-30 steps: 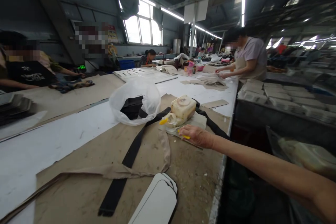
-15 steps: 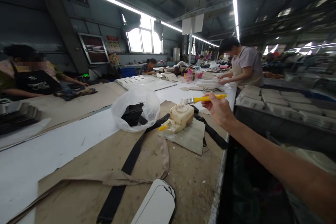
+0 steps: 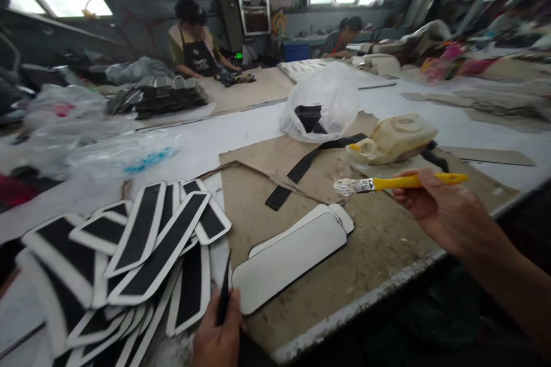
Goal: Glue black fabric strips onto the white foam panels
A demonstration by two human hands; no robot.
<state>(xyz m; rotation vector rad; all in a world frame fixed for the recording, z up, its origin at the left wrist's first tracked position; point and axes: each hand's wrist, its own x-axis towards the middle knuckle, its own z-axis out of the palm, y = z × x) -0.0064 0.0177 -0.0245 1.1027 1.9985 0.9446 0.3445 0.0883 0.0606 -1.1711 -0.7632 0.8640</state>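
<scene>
My right hand [image 3: 443,206] is closed around the yellow handle of a paintbrush [image 3: 379,183], whose bristles are coated white. Behind the brush, a stained, cream-coloured plastic bottle [image 3: 402,135] lies on its side, its cut mouth toward the left. My left hand [image 3: 217,330], at the bottom, pinches a thin black strip [image 3: 224,287] seen nearly edge-on. Just right of that hand, white rounded panels [image 3: 293,261] overlap on the brown board [image 3: 370,252]. To its left spreads a loose pile of white-edged black panels [image 3: 159,241].
A clear plastic bag [image 3: 340,97] with black pieces inside stands behind the board. A black band [image 3: 297,175] and a twisted brown strip [image 3: 258,171] lie across the board. Crumpled plastic [image 3: 107,149] is at left. Co-workers [image 3: 196,46] sit across the table.
The view has swung left and down, bringing the panel pile and my left hand into sight. My right hand has brought the brush from above the bottle to the near side of it.
</scene>
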